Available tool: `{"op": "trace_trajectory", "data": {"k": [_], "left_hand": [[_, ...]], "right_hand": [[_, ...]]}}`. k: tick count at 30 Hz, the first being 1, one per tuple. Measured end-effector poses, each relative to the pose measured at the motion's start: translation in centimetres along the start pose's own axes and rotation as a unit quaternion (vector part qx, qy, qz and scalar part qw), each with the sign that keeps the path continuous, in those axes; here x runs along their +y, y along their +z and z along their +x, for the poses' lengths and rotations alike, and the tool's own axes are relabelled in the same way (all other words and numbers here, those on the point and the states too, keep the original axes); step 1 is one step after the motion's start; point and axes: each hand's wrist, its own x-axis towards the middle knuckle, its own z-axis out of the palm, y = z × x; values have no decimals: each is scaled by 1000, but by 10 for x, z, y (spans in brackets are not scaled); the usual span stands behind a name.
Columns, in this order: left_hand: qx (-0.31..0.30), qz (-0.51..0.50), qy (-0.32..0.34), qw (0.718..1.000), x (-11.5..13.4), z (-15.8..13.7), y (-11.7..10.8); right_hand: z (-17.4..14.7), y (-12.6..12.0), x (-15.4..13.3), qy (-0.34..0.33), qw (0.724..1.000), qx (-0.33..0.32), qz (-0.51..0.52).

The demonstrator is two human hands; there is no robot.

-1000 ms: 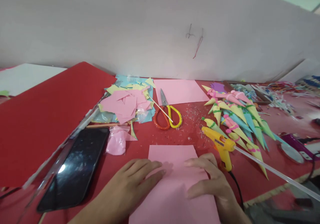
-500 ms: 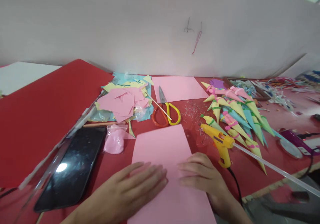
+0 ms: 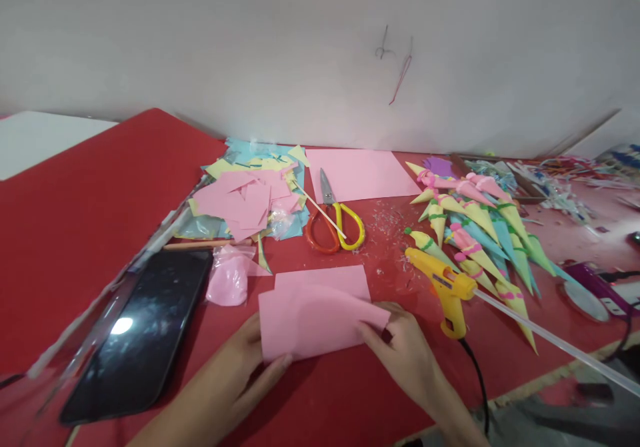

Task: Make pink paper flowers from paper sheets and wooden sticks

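A pink paper sheet (image 3: 313, 324) is bent back over itself on the red table, its far part lying beyond the raised flap. My left hand (image 3: 255, 360) holds the flap's left side, thumb in front along the near edge and fingers hidden behind the paper. At the flap's right corner my right hand (image 3: 397, 340) pinches the paper between thumb and fingers. Just beyond the sheet lie scissors (image 3: 327, 217) with one red and one yellow handle, a thin white stick (image 3: 320, 210) across them. Right of my right hand rests a yellow glue gun (image 3: 445, 290) with a long clear glue stick.
Left of the sheet lie a black phone (image 3: 140, 334) and a small bag of pink material (image 3: 227, 280). Paper scraps (image 3: 240, 197) are heaped behind. Another pink sheet (image 3: 367, 174) lies by the wall. Several decorated paper cones (image 3: 480, 227) pile up at right, near a purple device (image 3: 597, 287).
The pink sheet lay flat under both hands; its near part is now lifted and folded over away from me. Both hands have gone from flat to gripping its sides.
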Motion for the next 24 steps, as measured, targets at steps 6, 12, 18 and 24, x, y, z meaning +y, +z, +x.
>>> {"op": "trace_trajectory", "data": {"k": [6,12,18,24], "left_hand": [[163,2,-99,982,-12,3,19],[146,274,120,943,-5,3,24],[68,321,165,930,2,12,30],[45,299,138,943,0,12,31]], "right_hand": [[1,16,0,86,984,67,-139],[-1,19,4,63,981,90,-157],[3,19,6,6,984,102,-144],[8,22,6,-13,973,95,-210]]}}
